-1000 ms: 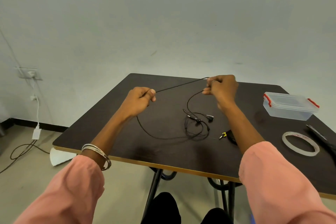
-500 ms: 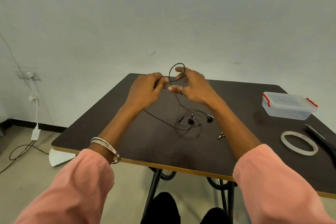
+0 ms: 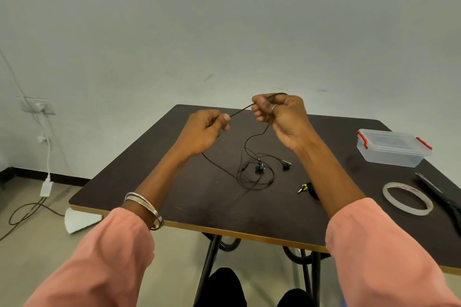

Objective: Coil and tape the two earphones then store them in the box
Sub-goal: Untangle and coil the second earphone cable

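Earphone cable [image 3: 240, 110] taut, rising left-to-right between hands.

You have nothing legible in front of you. The tape roll [image 3: 407, 198] carries faint reddish marks on its inner core, too blurred to read. The clear box [image 3: 393, 147] with red clips shows no label, and the wall bears no sign.

Black earphone cable [image 3: 252, 157] on a dark brown table [image 3: 189, 197]; clear box [image 3: 393, 148] with red clasps; pink sleeves [image 3: 384, 257]; silver bangles [image 3: 146, 208].
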{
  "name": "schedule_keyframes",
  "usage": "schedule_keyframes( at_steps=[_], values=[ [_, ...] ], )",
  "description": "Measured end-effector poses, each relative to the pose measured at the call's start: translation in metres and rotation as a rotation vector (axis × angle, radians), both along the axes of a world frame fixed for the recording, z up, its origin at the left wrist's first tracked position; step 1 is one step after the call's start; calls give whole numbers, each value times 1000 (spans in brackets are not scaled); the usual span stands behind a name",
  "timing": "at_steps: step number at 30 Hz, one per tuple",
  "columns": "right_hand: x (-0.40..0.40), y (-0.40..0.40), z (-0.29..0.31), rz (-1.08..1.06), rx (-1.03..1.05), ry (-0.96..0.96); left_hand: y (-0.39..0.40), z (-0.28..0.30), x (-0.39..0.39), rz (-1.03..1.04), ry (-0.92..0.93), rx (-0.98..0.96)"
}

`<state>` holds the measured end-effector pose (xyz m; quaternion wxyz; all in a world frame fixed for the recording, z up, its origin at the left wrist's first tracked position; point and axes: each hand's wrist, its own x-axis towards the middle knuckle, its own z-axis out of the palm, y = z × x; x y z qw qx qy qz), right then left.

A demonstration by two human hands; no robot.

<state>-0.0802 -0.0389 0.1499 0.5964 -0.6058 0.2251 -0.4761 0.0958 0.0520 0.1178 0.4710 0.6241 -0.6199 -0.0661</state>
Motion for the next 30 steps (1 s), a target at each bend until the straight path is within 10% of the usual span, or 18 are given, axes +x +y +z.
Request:
schedule_keyframes(
  at_steps=[10,15,22,30],
  values=[
    [-23,-36,-11,-272,543,-606,19,-12,36,130,114,28],
    [-21,-36,-29,-194,670,-290,20,-23,38,113,228,33],
    [7,18,-26,-209,-152,494,7,-18,10,83,295,1],
    [22,27,-30,-137,-463,641,6,-11,-10,-50,276,75]
  ],
)
